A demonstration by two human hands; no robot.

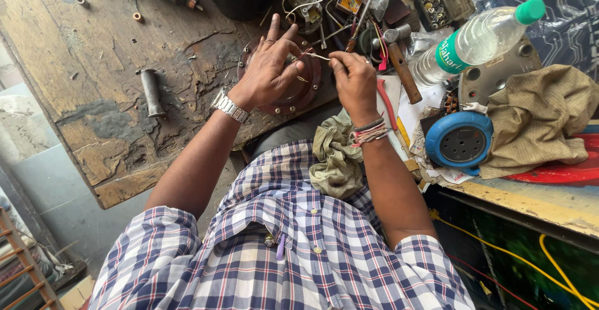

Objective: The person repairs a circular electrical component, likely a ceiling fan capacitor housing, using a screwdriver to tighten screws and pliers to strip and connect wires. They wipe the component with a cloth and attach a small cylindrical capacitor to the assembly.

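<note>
A thin pale wire (317,56) is being pinched between the closed thumb and fingertips of the right hand (354,84). Its other end is being gripped by the left hand (267,71), whose thumb and forefinger are pressed together on it while the other fingers are being spread. The wire is being held just above a round dark-red metal cover (298,93) lying on the worn wooden bench (106,66). A hammer (399,60) and a plastic bottle (477,40) are lying near, to the right; a blue round case (460,140) is sitting further out.
</note>
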